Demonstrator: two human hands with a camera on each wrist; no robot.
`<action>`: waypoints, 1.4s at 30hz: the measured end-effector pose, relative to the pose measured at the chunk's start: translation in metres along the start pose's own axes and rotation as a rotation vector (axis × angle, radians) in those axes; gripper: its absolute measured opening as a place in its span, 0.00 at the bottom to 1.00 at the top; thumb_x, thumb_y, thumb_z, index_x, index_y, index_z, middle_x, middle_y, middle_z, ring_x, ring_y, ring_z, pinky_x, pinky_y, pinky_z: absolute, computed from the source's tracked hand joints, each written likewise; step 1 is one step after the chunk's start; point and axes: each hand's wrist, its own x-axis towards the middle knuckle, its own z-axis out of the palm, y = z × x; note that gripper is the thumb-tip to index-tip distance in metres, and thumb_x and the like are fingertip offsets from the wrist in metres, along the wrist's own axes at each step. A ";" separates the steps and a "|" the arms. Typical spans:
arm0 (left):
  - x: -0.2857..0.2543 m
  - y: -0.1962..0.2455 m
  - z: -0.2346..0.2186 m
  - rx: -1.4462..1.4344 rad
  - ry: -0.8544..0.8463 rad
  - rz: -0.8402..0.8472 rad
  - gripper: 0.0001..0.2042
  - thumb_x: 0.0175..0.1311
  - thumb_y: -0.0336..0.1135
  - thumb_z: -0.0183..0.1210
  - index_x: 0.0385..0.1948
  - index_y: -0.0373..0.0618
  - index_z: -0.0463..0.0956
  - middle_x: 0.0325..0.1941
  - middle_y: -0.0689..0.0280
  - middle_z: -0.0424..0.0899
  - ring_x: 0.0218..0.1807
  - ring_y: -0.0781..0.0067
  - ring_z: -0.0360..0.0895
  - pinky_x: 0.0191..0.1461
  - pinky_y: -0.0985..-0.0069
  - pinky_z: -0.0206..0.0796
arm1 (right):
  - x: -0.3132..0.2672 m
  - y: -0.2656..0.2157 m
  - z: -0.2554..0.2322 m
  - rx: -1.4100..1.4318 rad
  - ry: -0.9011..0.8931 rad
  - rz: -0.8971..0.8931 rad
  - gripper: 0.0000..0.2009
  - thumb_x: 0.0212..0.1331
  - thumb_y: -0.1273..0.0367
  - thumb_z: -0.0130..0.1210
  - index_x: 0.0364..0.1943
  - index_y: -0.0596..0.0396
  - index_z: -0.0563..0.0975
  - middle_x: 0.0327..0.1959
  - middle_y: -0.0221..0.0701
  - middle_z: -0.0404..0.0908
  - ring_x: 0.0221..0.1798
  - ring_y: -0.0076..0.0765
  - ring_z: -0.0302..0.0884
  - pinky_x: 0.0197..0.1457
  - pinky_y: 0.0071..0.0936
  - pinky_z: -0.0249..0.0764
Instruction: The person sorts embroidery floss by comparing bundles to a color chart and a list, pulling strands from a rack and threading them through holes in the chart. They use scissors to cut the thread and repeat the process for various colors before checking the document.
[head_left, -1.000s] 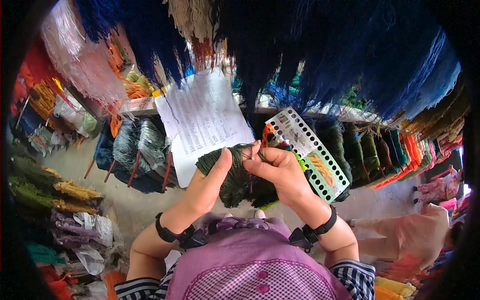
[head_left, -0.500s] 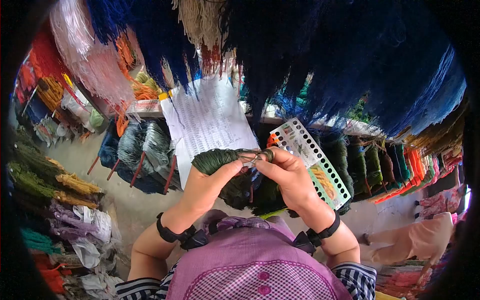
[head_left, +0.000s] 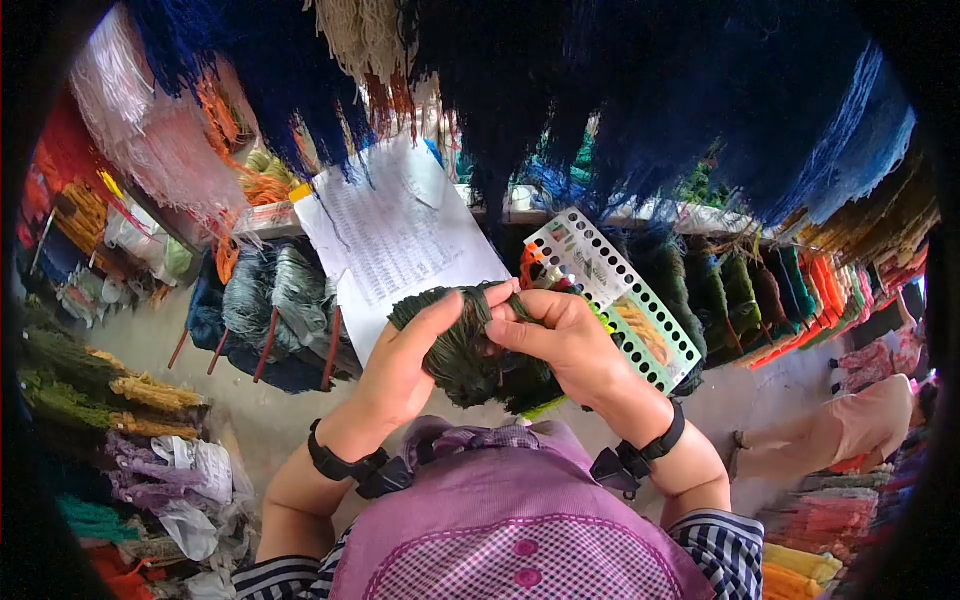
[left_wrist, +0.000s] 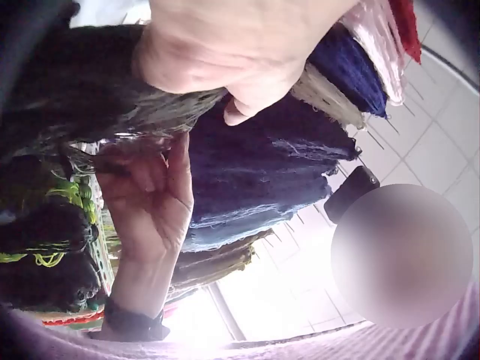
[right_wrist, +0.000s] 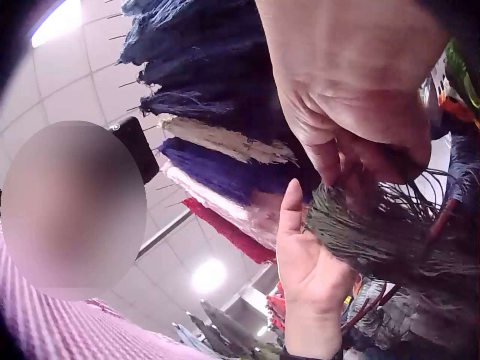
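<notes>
A dark green skein of yarn (head_left: 465, 355) hangs between the two hands, in front of the chest. The left hand (head_left: 400, 365) holds its looped upper end, thumb over the strands. From the other side the right hand (head_left: 575, 345) pinches a few strands at the skein's top, its thumb and fingertips close to the left fingertips. In the right wrist view, the loose strands (right_wrist: 375, 232) spread out below the right hand (right_wrist: 352, 97), with the left palm behind them. The left wrist view has the skein (left_wrist: 112, 90) under the left hand; the pinched strands are partly hidden.
Printed sheets (head_left: 385, 240) lie just beyond the hands. A card with punched holes (head_left: 625, 300) and thread samples is at the right. Dark blue yarn (head_left: 640, 120) hangs overhead, and grey-blue skeins (head_left: 270, 300) hang on the left. Another person (head_left: 850, 430) is at the right.
The skein, lifted sideways half a second ago, hangs lower and spread again. Both hands keep hold at its top, the left thumb shifting up. The person at the right has moved.
</notes>
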 end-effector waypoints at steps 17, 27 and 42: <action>-0.021 0.002 -0.001 0.047 0.072 0.072 0.08 0.60 0.23 0.60 0.40 0.35 0.81 0.41 0.63 0.85 0.42 0.78 0.80 0.49 0.81 0.71 | -0.022 0.014 0.014 0.034 0.121 -0.054 0.07 0.60 0.71 0.62 0.39 0.60 0.82 0.37 0.23 0.83 0.40 0.15 0.74 0.49 0.17 0.69; -0.027 -0.003 -0.004 0.187 0.092 0.124 0.08 0.62 0.25 0.60 0.41 0.35 0.82 0.38 0.66 0.85 0.37 0.82 0.78 0.43 0.81 0.71 | -0.025 0.014 0.027 0.034 0.110 -0.048 0.13 0.63 0.68 0.59 0.48 0.61 0.79 0.42 0.25 0.82 0.45 0.16 0.74 0.52 0.17 0.69; -0.036 -0.009 0.016 0.037 0.181 0.131 0.12 0.70 0.33 0.51 0.42 0.33 0.79 0.45 0.61 0.83 0.45 0.75 0.80 0.47 0.76 0.74 | -0.035 0.018 0.013 0.207 0.212 -0.045 0.07 0.66 0.66 0.54 0.36 0.54 0.78 0.31 0.21 0.80 0.35 0.14 0.73 0.40 0.15 0.66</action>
